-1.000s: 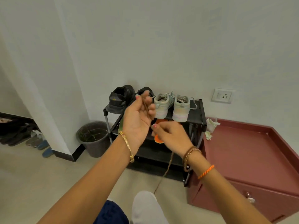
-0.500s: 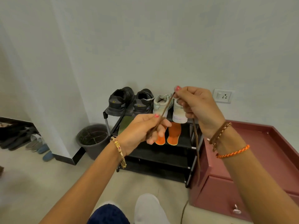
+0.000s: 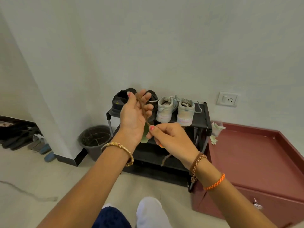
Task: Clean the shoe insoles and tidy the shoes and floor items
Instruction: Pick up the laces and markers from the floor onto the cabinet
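Note:
My left hand [image 3: 134, 118] is raised in front of the shoe rack, with a brown shoelace [image 3: 141, 108] looped over its fingers. My right hand [image 3: 171, 139] pinches the same lace just below, and the loose end [image 3: 165, 159] hangs under my wrist. On the top shelf of the black rack [image 3: 199, 124] stand a pair of black shoes [image 3: 119, 102] and a pair of pale sneakers [image 3: 175, 110]. A green insole [image 3: 144, 139] and an orange insole [image 3: 161, 145] on the middle shelf are mostly hidden behind my hands.
A dark bucket [image 3: 95, 140] stands left of the rack. A maroon cabinet [image 3: 256, 160] stands to the right, with a crumpled white cloth [image 3: 215, 130] at its corner. Several sandals [image 3: 39, 147] line the floor at the far left. A wall socket [image 3: 227, 99] sits above the cabinet.
My right hand has come down from beside the pale sneakers to just under my left hand. My left hand has risen, and the lace is now wound around its fingers.

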